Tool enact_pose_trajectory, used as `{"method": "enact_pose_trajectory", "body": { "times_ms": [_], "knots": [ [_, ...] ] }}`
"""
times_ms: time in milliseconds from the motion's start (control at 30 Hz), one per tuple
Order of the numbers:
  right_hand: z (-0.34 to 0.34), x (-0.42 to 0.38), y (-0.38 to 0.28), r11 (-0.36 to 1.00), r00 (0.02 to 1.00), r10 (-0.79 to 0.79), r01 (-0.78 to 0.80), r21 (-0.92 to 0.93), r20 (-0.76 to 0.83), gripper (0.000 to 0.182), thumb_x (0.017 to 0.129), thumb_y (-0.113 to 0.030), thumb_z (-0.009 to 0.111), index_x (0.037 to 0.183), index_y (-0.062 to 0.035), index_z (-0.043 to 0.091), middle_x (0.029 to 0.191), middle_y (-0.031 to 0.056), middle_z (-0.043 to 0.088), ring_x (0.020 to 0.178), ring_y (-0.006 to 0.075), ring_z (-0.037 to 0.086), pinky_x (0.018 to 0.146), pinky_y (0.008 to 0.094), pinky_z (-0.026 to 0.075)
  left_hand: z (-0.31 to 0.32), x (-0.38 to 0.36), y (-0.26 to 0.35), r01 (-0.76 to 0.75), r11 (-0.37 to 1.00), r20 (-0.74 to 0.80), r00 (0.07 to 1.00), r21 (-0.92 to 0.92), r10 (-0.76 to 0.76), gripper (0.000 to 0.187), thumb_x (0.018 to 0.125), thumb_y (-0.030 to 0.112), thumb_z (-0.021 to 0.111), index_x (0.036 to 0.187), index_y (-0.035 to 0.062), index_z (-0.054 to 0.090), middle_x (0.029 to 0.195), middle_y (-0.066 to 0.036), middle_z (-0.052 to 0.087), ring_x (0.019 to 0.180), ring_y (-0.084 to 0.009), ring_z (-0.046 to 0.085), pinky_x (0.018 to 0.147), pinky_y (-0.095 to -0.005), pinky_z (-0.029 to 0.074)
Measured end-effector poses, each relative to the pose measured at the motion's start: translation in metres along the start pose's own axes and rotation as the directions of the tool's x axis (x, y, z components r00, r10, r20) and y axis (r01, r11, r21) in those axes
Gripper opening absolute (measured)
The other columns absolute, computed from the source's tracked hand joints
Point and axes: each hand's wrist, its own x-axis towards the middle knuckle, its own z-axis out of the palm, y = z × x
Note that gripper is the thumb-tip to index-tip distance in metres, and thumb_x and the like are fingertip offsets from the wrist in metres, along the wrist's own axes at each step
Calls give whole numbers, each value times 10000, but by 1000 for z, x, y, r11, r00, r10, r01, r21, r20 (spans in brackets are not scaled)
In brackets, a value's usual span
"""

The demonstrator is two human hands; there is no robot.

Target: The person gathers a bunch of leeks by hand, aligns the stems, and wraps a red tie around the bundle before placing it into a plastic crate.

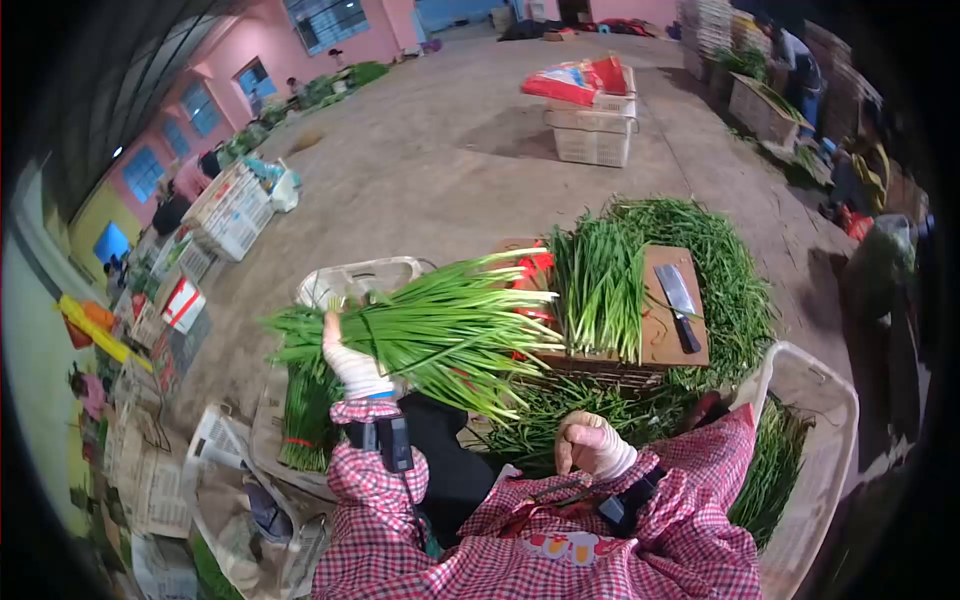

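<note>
A pink-walled (240,55) hall opens onto a broad concrete floor (430,170), with crates along its sides and another person (800,75) bending over greens at right. Nearer, a pale crate (592,140) carries red-and-white bags (575,84).

At the worker's right, a large plastic tub (838,405) holds greens within arm's reach; a heap (735,275) of loose greens curves around the far and right sides of a low brown counter (660,345). A second pile (598,285) lies on it, pale ends toward the worker, an arrangement that likely keeps the stalks aligned.

The left hand (331,340) has its grip closed around a full bunch (430,325) of long-stemmed greens, held aloft beside the counter, above the left-hand crates. Its white ends fan rightward, apparently to leave the stems exposed. The right hand (590,443) is loosely curled near the lap; whether anything is inside cannot be told. A knife (677,295) rests flat at the counter's right, handle toward the worker, presumably for easy pickup.
</note>
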Motion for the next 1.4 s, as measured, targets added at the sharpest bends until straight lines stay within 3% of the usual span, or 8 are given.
{"method": "enact_pose_trajectory", "body": {
  "times_ms": [167, 467, 633, 1000, 1067, 1233, 1333, 1400],
  "knots": [
    [-21, -25, -8, 857, 951, 64, -207, -472, -301, 204, 916, -129, 587, 1086, -21, 622, 836, 70, 665, 695, 134, 629, 603, 267, 519, -13, 12, 16, -86, 991, -12, 996, 105, 88, 374, 926, 349, 505, 1156, 58, 558, 1127, -117, 611, 1003, -296, 592, 882, -478, 487],
    [50, 38, -17, 983, 996, 66, -54, 174, -64, 671, 889, -389, 617, 1389, -17, 371, 701, 44, 557, 578, 131, 524, 535, 269, 434, -16, 7, 19, -58, 996, -88, 994, 74, 64, 397, 981, 333, 396, 1177, 30, 562, 1145, -124, 607, 1032, -270, 579, 910, -410, 476],
    [59, 83, 7, 855, 1000, -17, 16, 518, -3, 240, 925, -269, 590, 1001, -45, 549, 691, 43, 584, 523, 148, 533, 472, 281, 467, 9, -10, 7, 9, 991, -160, 987, 130, 12, 392, 978, 334, 408, 1197, 49, 564, 1122, -107, 613, 1002, -251, 587, 884, -383, 486],
    [4, -21, -33, 871, 922, 387, -357, -337, 22, 273, 913, -260, 610, 882, 7, 655, 701, 61, 651, 611, 134, 602, 597, 263, 476, -30, 16, -10, 99, 992, 87, 991, 82, -106, 383, 920, 359, 548, 1144, 54, 607, 1110, -96, 643, 987, -261, 609, 891, -427, 489],
    [-25, -40, -40, 740, 901, 430, -390, -548, -59, 240, 900, -263, 641, 919, -27, 681, 746, 21, 672, 653, 112, 615, 620, 258, 480, -48, 28, -7, 141, 987, 89, 985, 79, -148, 396, 936, 363, 510, 1166, 51, 594, 1124, -114, 633, 1006, -278, 601, 898, -432, 483],
    [-41, -63, -69, -609, 636, 411, -341, -716, -653, 490, 817, -376, 600, 1221, -99, 589, 1057, 172, 661, 960, 343, 636, 820, 421, 503, -34, 21, -6, 186, 977, -24, 983, 107, -184, 467, 964, 417, 410, 1181, 36, 572, 1130, -149, 620, 1012, -307, 592, 901, -447, 474],
    [-25, -52, -58, 185, 961, -18, -270, -945, -278, 546, 860, -314, 632, 1318, -57, 484, 846, 144, 683, 750, 232, 672, 673, 349, 528, -25, 14, -8, 126, 977, -86, 990, 174, -113, 474, 971, 419, 384, 1176, 32, 565, 1131, -151, 614, 1004, -304, 592, 894, -442, 476],
    [21, -35, -58, 948, 919, 63, -177, -265, -389, 506, 919, -238, 598, 1342, -8, 439, 740, 78, 655, 584, 137, 596, 526, 244, 465, -14, 8, -10, 119, 977, -90, 990, 177, -105, 459, 975, 404, 385, 1176, 31, 564, 1131, -148, 613, 1001, -301, 593, 891, -437, 479]
  ]
}}
